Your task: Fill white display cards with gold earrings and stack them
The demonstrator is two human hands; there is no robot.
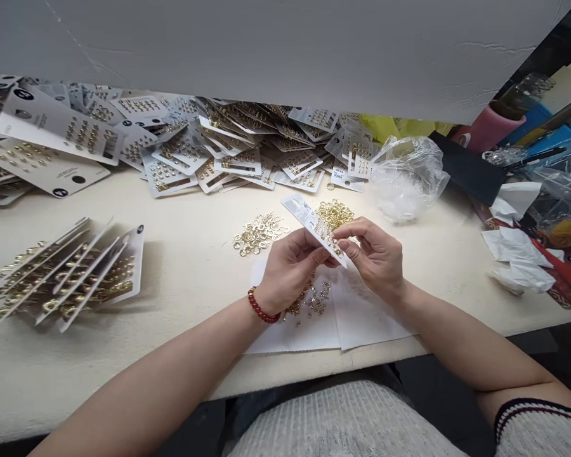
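Observation:
My left hand (290, 270) grips a white earring card (301, 214) by its lower side, tilted above the table. Small gold earrings (324, 228) are fixed to the card's face. At the card's right edge my right hand (374, 254) has thumb and forefinger pinched together; whatever is between them is too small to make out. Behind the card lies a heap of gold rings (334, 212), with a second pile of pale gold hoop pieces (259, 233) to its left. Tiny gold studs (318, 298) are scattered on white paper (295, 339) under my hands.
Filled earring cards (92, 276) stand bunched at the left, and many more cards (247, 146) are heaped along the back. A clear plastic bag (404, 178) sits behind my right hand. Crumpled tissues (521, 254) and a pink roll (490, 127) are at the right. A grey panel (266, 51) overhangs the back.

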